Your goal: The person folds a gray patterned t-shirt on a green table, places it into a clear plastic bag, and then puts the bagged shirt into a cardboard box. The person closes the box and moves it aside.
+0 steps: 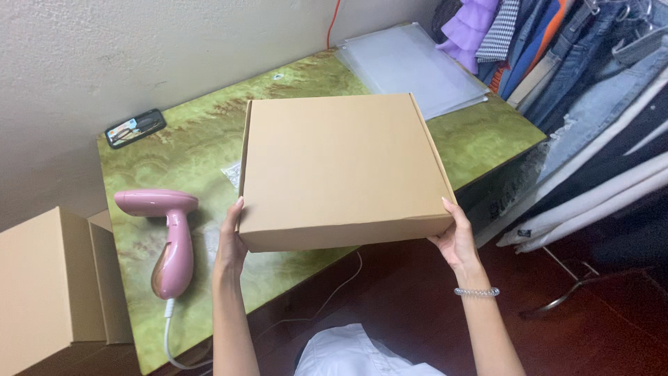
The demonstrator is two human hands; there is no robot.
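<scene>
Green marbled tabletop [188, 146] fills the middle of the view, pushed against a pale plaster wall [139, 49], with dark red floor [417, 292] below its near edge. Above the table's near half a closed cardboard box [341, 167] is held up flat, lid side up. Its long axis runs left to right, tilted a little so the right end sits slightly nearer the person; the front wall faces the person and the back edge points toward the wall.

The left hand [229, 244] clasps the box at its near left corner, fingers running up the left side and the palm under the bottom edge. The right hand [456, 240] clasps the near right corner the same way, fingertips against the right side wall; a beaded bracelet [476, 292] circles that wrist. So the box lies between the two hands and mostly beyond them, its bulk reaching away from the grip toward the wall. Both hands are closed around the box.

Left of the box a pink garment steamer [167, 237] lies on the table, its white cord [170, 341] trailing off the near edge. A phone [135, 128] lies near the wall, a stack of clear plastic sleeves [410, 66] at the far right corner. More cardboard boxes [42, 285] stand at the left, and hung clothes [591, 104] crowd the right.
</scene>
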